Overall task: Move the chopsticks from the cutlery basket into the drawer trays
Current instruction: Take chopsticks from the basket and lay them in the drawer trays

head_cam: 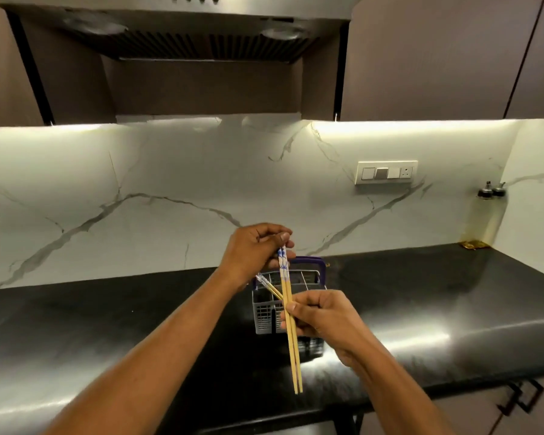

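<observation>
Tan chopsticks point(291, 328), blue-white patterned tops; grey basket point(266, 312).

No readable text, label, brand, number or sign anywhere in view. Blue-and-white printing on the upper ends of the chopsticks point(284, 262), too blurred to tell whether pattern or lettering. No legible marking on the switch plate point(387, 172) on the wall, nor on the cutlery basket point(266, 312), nor on the range hood point(176, 29) overhead.
</observation>
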